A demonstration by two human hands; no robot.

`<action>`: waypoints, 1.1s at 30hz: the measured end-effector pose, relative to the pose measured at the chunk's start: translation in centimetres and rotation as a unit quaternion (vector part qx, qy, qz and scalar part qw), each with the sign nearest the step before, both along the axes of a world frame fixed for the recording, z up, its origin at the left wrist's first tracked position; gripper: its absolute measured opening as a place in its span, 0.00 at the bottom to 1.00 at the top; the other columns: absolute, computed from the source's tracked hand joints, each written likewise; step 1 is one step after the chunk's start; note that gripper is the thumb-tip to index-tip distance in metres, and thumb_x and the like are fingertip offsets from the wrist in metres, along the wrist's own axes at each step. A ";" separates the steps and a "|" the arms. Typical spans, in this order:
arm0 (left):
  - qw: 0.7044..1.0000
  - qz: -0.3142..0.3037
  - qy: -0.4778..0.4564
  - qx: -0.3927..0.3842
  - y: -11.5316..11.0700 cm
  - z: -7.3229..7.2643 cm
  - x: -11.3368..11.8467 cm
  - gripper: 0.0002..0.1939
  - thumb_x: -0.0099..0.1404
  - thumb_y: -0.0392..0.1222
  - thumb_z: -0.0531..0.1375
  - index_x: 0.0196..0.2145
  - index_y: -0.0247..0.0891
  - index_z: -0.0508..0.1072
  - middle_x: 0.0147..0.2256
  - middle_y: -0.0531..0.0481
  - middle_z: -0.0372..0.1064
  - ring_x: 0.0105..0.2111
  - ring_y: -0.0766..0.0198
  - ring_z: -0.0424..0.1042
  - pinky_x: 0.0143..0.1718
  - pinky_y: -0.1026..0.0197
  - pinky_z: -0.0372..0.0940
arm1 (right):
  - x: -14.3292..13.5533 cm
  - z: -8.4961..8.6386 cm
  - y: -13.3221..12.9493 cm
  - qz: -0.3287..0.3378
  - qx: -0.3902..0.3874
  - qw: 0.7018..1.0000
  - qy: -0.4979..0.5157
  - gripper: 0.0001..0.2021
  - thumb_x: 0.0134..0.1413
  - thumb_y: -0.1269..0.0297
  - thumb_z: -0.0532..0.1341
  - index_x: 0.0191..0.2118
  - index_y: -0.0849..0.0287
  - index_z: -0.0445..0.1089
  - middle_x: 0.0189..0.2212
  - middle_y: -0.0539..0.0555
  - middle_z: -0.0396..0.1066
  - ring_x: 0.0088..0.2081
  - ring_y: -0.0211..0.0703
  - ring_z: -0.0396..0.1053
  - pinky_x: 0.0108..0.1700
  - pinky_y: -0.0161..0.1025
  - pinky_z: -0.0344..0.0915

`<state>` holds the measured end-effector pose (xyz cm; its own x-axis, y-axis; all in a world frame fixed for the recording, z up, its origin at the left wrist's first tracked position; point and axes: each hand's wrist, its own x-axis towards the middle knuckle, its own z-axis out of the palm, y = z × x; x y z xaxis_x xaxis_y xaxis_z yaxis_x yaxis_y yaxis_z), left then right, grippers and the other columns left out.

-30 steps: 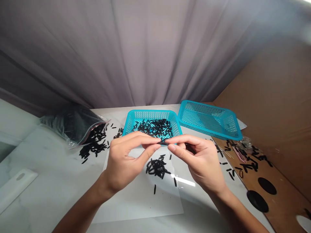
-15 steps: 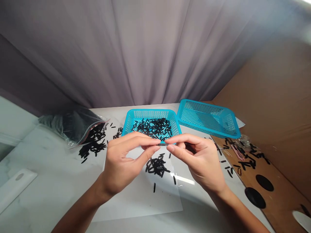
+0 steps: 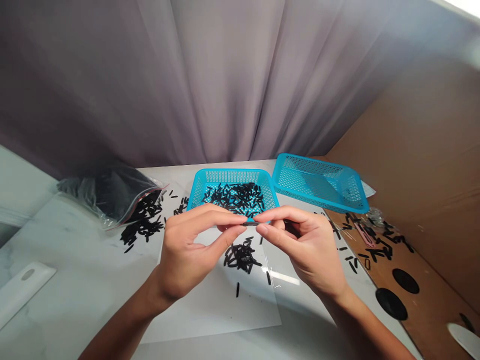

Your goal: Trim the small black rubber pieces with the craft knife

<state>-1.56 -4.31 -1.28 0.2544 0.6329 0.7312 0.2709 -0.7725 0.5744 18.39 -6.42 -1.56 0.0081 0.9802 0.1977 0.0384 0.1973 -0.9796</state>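
Between both hands is one small, slim black piece (image 3: 250,224), pinched by its two ends and held level. My left hand (image 3: 191,250) closes thumb and forefinger on its left end; my right hand (image 3: 313,250) does the same at the right end. The other fingers are curled. Just beyond them stands a blue plastic basket (image 3: 232,173) with many similar black pieces inside, its front partly hidden by my hands. Below the hands, a loose heap of black pieces (image 3: 242,257) lies on a white sheet (image 3: 210,310).
On the left, a clear zip bag (image 3: 112,192) spills black pieces (image 3: 144,220) onto the marble-look table. A second blue basket (image 3: 322,185) sits back right. Black discs (image 3: 392,304), a pink tool (image 3: 364,235) and scattered pieces lie on brown board. A white object (image 3: 28,290) is at left.
Both hands keep the same pinch on the black piece. Only the camera view has shifted very slightly.
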 end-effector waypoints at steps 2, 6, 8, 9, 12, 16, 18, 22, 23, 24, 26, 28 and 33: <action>1.000 0.000 0.001 0.000 0.0 0.0 0.0 0.08 0.64 0.25 0.70 0.38 0.35 0.82 0.34 0.52 0.82 0.35 0.71 0.80 0.41 0.70 0.74 | 0.0 0.0 0.0 -0.001 0.003 1.000 -0.002 0.02 0.53 0.64 0.74 0.34 0.52 0.85 0.17 0.43 0.56 0.21 0.32 0.50 0.24 0.34 0.49; 1.000 0.009 0.002 -0.002 0.0 -0.1 -0.1 0.07 0.64 0.29 0.72 0.38 0.35 0.82 0.34 0.52 0.82 0.33 0.70 0.78 0.39 0.69 0.74 | 0.0 -0.1 0.0 -0.004 0.010 1.000 -0.004 0.01 0.53 0.64 0.74 0.34 0.53 0.85 0.16 0.43 0.56 0.21 0.32 0.51 0.24 0.34 0.50; 1.000 0.010 0.001 -0.004 0.0 -0.1 0.0 0.06 0.64 0.30 0.72 0.39 0.35 0.82 0.34 0.51 0.82 0.33 0.70 0.78 0.38 0.68 0.74 | 0.0 -0.1 0.0 -0.004 0.011 1.000 -0.001 0.01 0.53 0.65 0.73 0.34 0.53 0.85 0.16 0.43 0.56 0.21 0.32 0.51 0.24 0.34 0.50; 1.000 0.008 -0.001 -0.005 0.0 -0.2 0.0 0.06 0.64 0.30 0.72 0.39 0.35 0.82 0.34 0.52 0.82 0.32 0.70 0.78 0.38 0.68 0.74 | -0.1 -0.2 0.0 -0.004 0.012 1.000 0.000 0.02 0.53 0.65 0.73 0.34 0.53 0.85 0.16 0.43 0.55 0.21 0.32 0.51 0.24 0.34 0.50; 1.000 0.005 -0.008 -0.005 -0.1 -0.1 0.0 0.06 0.64 0.28 0.71 0.38 0.36 0.82 0.33 0.52 0.81 0.32 0.70 0.78 0.37 0.68 0.74 | -0.1 -0.2 0.0 -0.002 0.012 1.000 0.002 0.02 0.53 0.65 0.73 0.34 0.53 0.85 0.16 0.42 0.55 0.21 0.32 0.50 0.24 0.34 0.49; 1.000 0.003 -0.001 -0.002 0.0 -0.1 0.1 0.07 0.64 0.28 0.72 0.37 0.36 0.81 0.33 0.53 0.82 0.33 0.70 0.79 0.39 0.67 0.74 | 0.0 -0.1 0.0 0.010 -0.001 1.000 0.003 0.02 0.54 0.64 0.73 0.35 0.53 0.85 0.17 0.42 0.55 0.21 0.32 0.50 0.24 0.35 0.47; 1.000 0.002 0.003 -0.001 0.1 -0.2 0.1 0.07 0.64 0.27 0.72 0.37 0.37 0.81 0.33 0.54 0.82 0.33 0.70 0.79 0.39 0.67 0.74 | 0.0 0.0 0.1 0.013 -0.006 1.000 0.006 0.03 0.54 0.64 0.73 0.35 0.54 0.84 0.17 0.42 0.55 0.21 0.32 0.50 0.24 0.35 0.47; 1.000 0.003 0.015 -0.003 0.0 -0.4 0.0 0.08 0.65 0.28 0.71 0.38 0.40 0.81 0.33 0.56 0.82 0.33 0.69 0.80 0.39 0.66 0.74 | -0.1 0.0 0.3 0.021 -0.019 1.000 0.008 0.05 0.54 0.64 0.73 0.37 0.57 0.84 0.17 0.41 0.54 0.22 0.32 0.48 0.26 0.36 0.46; 1.000 0.010 0.022 -0.004 0.0 -0.5 -0.1 0.08 0.66 0.29 0.71 0.38 0.41 0.81 0.34 0.57 0.82 0.33 0.69 0.80 0.39 0.65 0.74 | -0.1 0.0 0.3 0.031 -0.023 0.999 0.014 0.05 0.54 0.64 0.73 0.37 0.58 0.84 0.17 0.41 0.53 0.22 0.32 0.47 0.26 0.37 0.45; 0.999 0.022 0.032 -0.008 -0.1 -0.6 -0.1 0.08 0.66 0.31 0.71 0.39 0.43 0.81 0.34 0.58 0.82 0.33 0.68 0.80 0.39 0.64 0.75 | -0.1 -0.1 0.3 0.043 -0.024 0.998 0.027 0.05 0.54 0.64 0.73 0.36 0.59 0.83 0.17 0.40 0.51 0.22 0.32 0.46 0.26 0.37 0.45; 0.998 0.043 0.044 -0.004 0.0 -0.9 -0.3 0.05 0.67 0.36 0.71 0.38 0.46 0.82 0.35 0.59 0.82 0.33 0.67 0.80 0.38 0.62 0.74 | 0.0 -0.3 0.4 0.068 -0.028 0.996 0.058 0.06 0.54 0.63 0.73 0.36 0.60 0.83 0.16 0.39 0.49 0.22 0.32 0.45 0.26 0.37 0.43; 0.996 0.072 0.048 -0.013 0.1 -1.2 -0.4 0.03 0.68 0.40 0.70 0.37 0.49 0.82 0.33 0.60 0.82 0.32 0.66 0.79 0.38 0.60 0.72 | 0.0 -0.5 0.5 0.082 -0.027 0.993 0.080 0.07 0.53 0.62 0.74 0.36 0.60 0.82 0.16 0.39 0.51 0.21 0.31 0.45 0.26 0.37 0.43; 0.995 0.082 0.054 -0.020 0.1 -1.4 -0.5 0.03 0.69 0.41 0.69 0.36 0.50 0.81 0.33 0.59 0.81 0.33 0.63 0.78 0.38 0.56 0.72 | 0.0 -0.9 0.6 0.085 -0.023 0.991 0.097 0.09 0.53 0.60 0.74 0.36 0.59 0.82 0.16 0.39 0.52 0.21 0.31 0.46 0.25 0.37 0.43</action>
